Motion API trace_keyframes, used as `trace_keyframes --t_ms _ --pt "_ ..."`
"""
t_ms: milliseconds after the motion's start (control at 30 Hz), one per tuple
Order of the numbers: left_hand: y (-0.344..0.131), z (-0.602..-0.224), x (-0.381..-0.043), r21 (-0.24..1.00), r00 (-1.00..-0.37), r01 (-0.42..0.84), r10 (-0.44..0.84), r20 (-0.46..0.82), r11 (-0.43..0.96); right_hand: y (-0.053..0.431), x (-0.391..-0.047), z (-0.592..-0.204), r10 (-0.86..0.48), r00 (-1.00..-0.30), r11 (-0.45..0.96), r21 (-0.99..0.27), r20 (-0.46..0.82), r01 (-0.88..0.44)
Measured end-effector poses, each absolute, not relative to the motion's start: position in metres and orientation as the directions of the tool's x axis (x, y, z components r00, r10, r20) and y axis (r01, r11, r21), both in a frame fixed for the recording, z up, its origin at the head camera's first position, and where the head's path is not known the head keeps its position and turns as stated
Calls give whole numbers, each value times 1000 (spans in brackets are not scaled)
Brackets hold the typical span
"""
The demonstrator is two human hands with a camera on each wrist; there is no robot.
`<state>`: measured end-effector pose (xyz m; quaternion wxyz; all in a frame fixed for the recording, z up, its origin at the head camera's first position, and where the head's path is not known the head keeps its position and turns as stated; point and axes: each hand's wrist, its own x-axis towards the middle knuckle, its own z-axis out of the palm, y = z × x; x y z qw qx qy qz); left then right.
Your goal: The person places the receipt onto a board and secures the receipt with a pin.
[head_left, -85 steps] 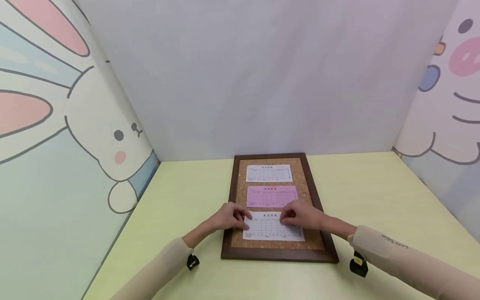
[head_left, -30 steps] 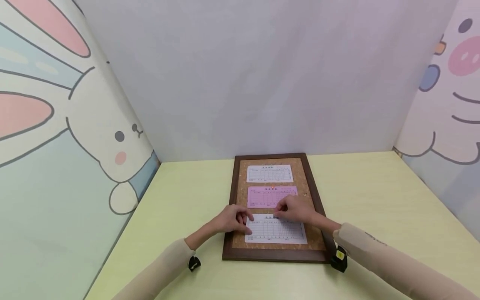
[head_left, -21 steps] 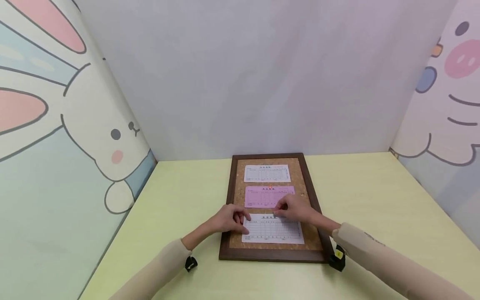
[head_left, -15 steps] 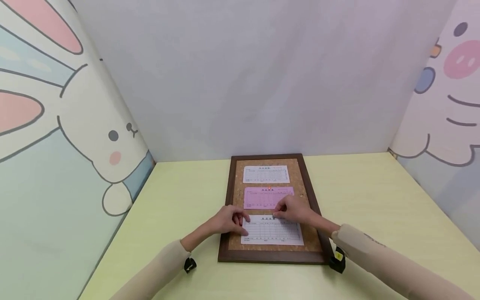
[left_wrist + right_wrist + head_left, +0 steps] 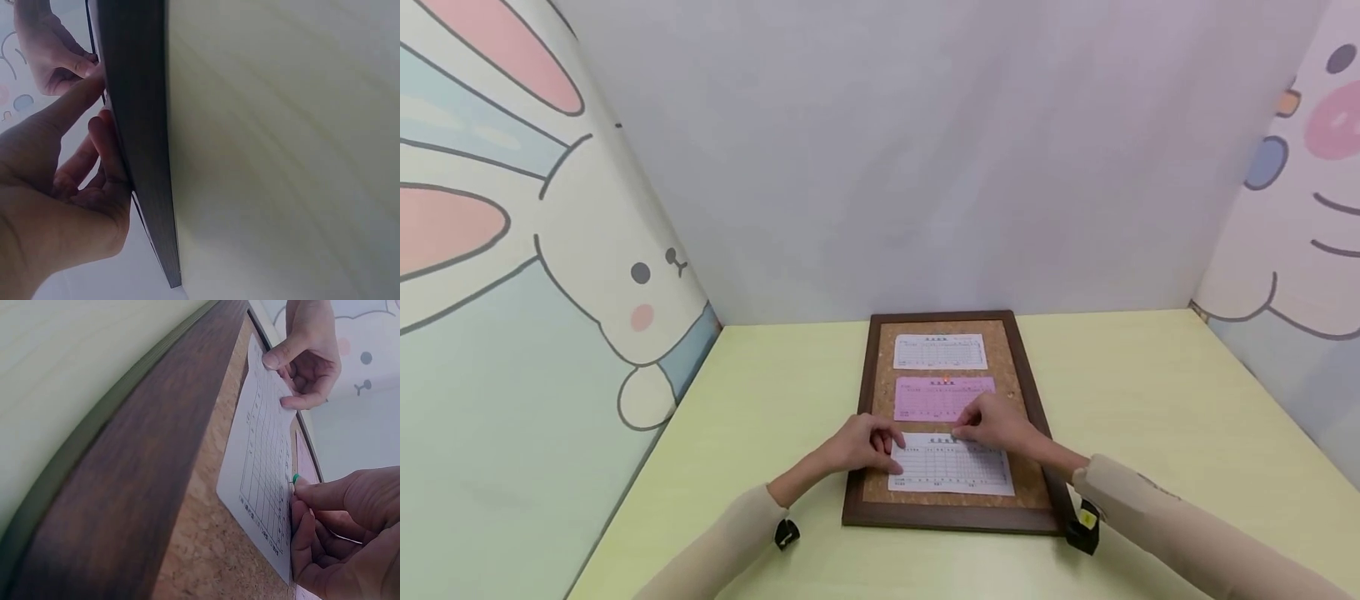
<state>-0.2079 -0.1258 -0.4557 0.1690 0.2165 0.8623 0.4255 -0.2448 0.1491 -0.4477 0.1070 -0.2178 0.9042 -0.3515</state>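
Observation:
A white printed form (image 5: 947, 475) lies on the near part of a framed cork board (image 5: 1030, 492). My left hand (image 5: 859, 444) presses the form's left edge with thumb and forefinger tips spread apart. At the form's top edge, right of its middle, my right hand (image 5: 997, 425) pinches a push pin between thumb and fingers. The pin's green head (image 5: 295, 479) shows in the right wrist view, right at the paper's edge; its point is mostly hidden. In the left wrist view the left fingers reach over the dark frame (image 5: 134, 94).
Farther up the board lie a pink form (image 5: 932, 400) with an orange pin (image 5: 946, 379) at its top, and another white form (image 5: 940, 352). The board rests on a pale yellow table (image 5: 775, 375) against a grey back wall, with cartoon-painted side panels.
My right hand has moved from the right part of the near white form up to its top edge and stayed there. My left hand still presses the left edge.

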Motion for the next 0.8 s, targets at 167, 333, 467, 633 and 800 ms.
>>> trace_keyframes --t_ms 167,333,467,633,800 --pt "-117 -460 -209 803 -838 239 533 -113 546 159 -240 -450 -453 -891 646 -699 -26 -308" --pt "-118 -460 -207 801 -834 244 540 -114 547 158 -236 -452 -452 -892 645 -685 16 -339" --pt "-122 -456 -208 793 -832 241 540 -127 559 152 -236 -449 -449 -893 651 -671 36 -354" --pt "-128 -447 -217 788 -828 258 548 -118 559 148 -247 -442 -461 -887 649 -673 24 -355" --pt "-139 -441 -229 750 -865 331 503 -2 573 160 -267 -434 -509 -861 622 -693 -6 -363"
